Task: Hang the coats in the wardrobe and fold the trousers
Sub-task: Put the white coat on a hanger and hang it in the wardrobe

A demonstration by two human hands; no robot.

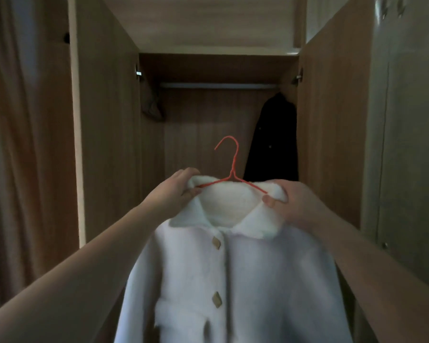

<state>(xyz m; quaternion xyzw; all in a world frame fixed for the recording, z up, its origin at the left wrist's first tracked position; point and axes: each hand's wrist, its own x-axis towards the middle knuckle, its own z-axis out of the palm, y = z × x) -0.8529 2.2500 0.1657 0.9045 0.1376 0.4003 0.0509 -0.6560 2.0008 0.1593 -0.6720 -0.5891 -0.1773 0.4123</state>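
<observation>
Before the wooden wardrobe [104, 134], both hands grip a fleecy white coat [223, 280].

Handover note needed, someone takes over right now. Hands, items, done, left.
Left hand: grips the white coat at its left shoulder.
Right hand: grips the coat's right shoulder, thumb on the collar.
The coat is buttoned, on the red hanger, held in front of the open wardrobe; the hook is free, below the rail.
Done: a dark coat hangs at the rail's right end.
Left: lift the hook onto the rail, probably left of the dark coat. No trousers in view; folding not confirmed.
</observation>
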